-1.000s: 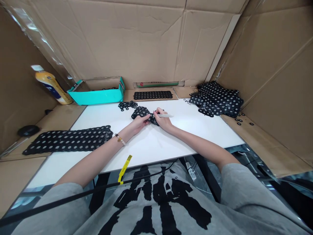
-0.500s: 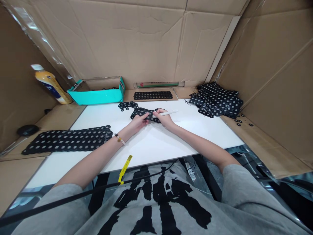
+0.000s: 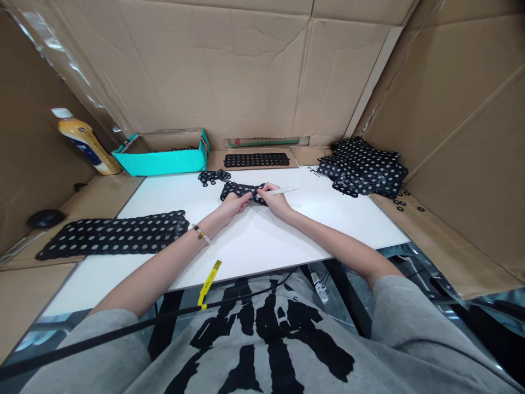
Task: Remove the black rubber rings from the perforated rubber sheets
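Note:
Over the white tabletop [image 3: 254, 241], my left hand [image 3: 234, 205] grips a small black sheet with rows of round holes [image 3: 230, 189], thumb on top. My right hand [image 3: 277, 200] is closed around a white pen-like tool [image 3: 285, 190], whose back end points right; its tip is hidden at the sheet. Both hands meet at the sheet's right part, which they partly cover. Just behind and left lies a cluster of small black rings [image 3: 214, 177].
A long perforated black sheet [image 3: 115, 235] lies at left, another [image 3: 256, 160] at the back. A pile of such sheets [image 3: 365, 167] sits at right beside loose rings [image 3: 400, 203]. A turquoise-fronted box [image 3: 162, 163] and a bottle [image 3: 88, 141] stand back left. Cardboard walls [image 3: 205, 71] surround the table.
The black sheet has shifted and tilted slightly in my hands, its left end a little lower. My fingers and the white tool have moved only slightly.

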The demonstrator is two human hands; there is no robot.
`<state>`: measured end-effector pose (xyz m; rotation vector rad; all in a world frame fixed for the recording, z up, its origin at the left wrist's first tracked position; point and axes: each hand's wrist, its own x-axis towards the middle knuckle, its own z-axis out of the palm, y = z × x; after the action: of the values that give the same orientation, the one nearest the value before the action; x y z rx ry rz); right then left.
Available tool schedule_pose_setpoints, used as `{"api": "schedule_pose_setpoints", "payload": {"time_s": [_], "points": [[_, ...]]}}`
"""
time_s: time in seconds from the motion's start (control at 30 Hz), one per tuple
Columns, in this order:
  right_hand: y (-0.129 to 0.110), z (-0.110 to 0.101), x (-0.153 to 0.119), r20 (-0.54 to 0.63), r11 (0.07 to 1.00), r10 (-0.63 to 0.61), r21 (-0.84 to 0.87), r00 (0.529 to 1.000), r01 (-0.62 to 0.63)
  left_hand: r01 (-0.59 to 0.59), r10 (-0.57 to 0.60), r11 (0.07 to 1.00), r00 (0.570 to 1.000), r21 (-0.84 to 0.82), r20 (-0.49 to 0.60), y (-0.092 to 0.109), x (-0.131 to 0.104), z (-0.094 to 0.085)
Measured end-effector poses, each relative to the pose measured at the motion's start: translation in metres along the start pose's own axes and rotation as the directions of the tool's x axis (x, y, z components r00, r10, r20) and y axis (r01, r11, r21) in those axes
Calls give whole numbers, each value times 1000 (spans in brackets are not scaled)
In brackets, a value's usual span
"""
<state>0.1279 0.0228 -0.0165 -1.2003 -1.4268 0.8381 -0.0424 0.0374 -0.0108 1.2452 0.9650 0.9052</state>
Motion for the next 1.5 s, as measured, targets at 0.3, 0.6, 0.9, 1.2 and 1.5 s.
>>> {"api": "schedule_pose_setpoints", "payload": {"time_s": [0.3, 0.6, 0.9, 1.2, 1.5], "points": [[-1, 0, 2, 13, 974, -169, -152, 986, 169, 53, -53, 997, 999, -64, 8, 7, -3, 2], [-3, -19, 15, 149, 987, -93, 145, 984, 71, 107, -178, 896, 976, -431, -129, 17, -4, 11], [0, -40, 32, -92, 998, -25, 59, 995, 30, 33, -103, 954, 970, -299, -220, 10, 2, 7], [-17, -34, 15, 64, 995, -19, 103, 998, 12, 87, -95, 993, 988, -76, -120, 4, 7, -2], [-14, -17, 1, 219, 983, 86, 139, 972, -118, 79, -89, 992, 991, -95, -103, 8, 3, -3]]}}
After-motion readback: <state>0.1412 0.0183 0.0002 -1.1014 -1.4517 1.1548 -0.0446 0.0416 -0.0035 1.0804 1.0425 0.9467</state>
